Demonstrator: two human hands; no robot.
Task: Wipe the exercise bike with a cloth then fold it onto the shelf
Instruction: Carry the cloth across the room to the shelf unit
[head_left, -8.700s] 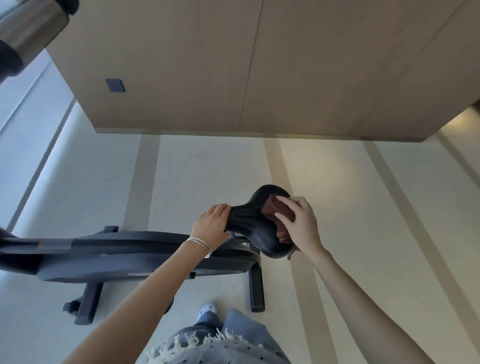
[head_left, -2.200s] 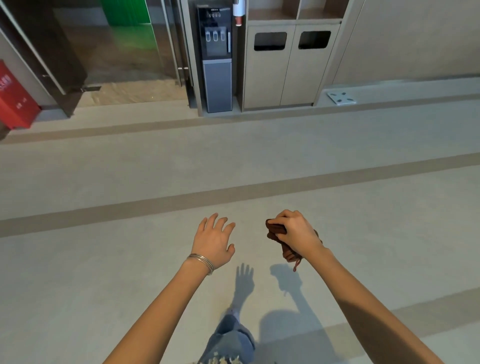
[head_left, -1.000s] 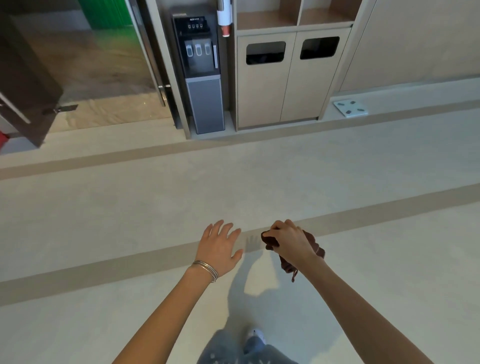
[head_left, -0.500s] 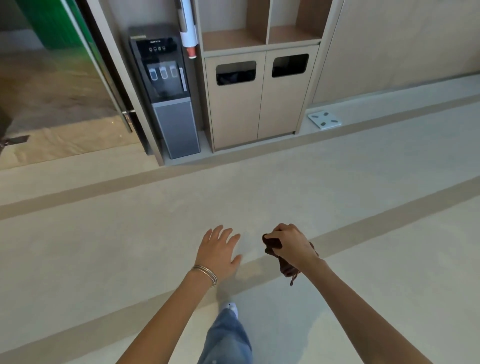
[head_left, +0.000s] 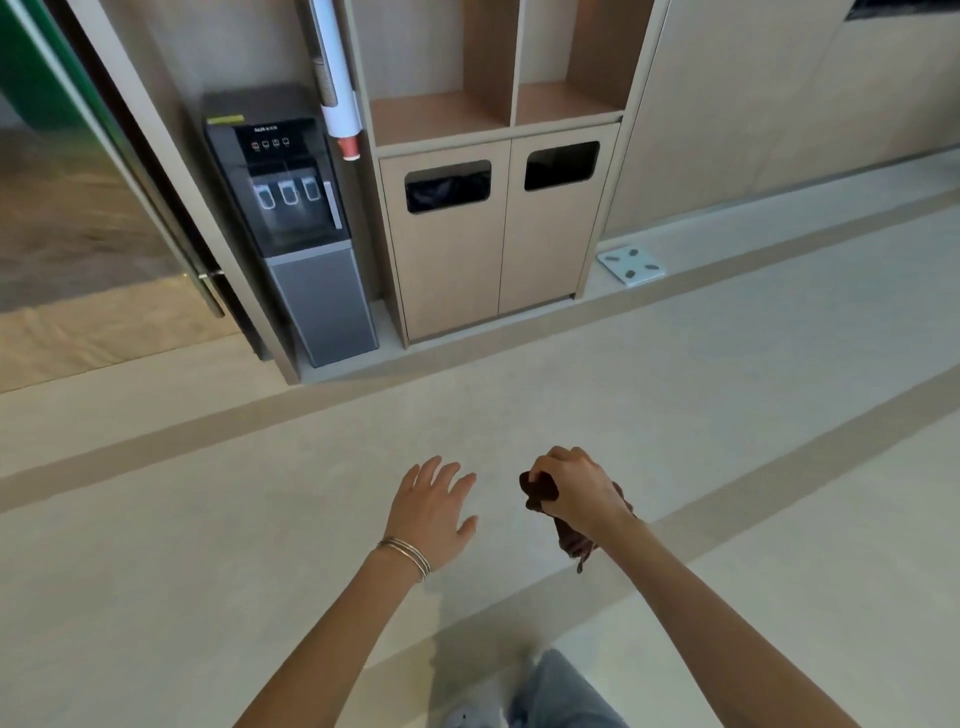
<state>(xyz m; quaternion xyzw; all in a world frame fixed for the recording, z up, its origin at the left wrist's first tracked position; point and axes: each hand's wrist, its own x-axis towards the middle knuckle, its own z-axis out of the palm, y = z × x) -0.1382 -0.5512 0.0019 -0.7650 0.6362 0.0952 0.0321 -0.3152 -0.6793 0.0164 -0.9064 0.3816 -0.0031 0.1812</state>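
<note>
Dispenser (head_left: 291, 228) stands beside shelf cabinet (head_left: 498, 234), scale (head_left: 630, 265) right; right hand (head_left: 576, 491) grips cloth (head_left: 537, 489).

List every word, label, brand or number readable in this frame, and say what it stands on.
Nothing can be quoted with certainty.
The brand print on the water dispenser: one short pale line, too blurred to read.
The button row below it: tiny marks, unreadable.
The yellow sticker on the dispenser's top: no legible text.
The floor scale: dark pads only, no digits.
The cloth in the right hand: no label visible.
</note>
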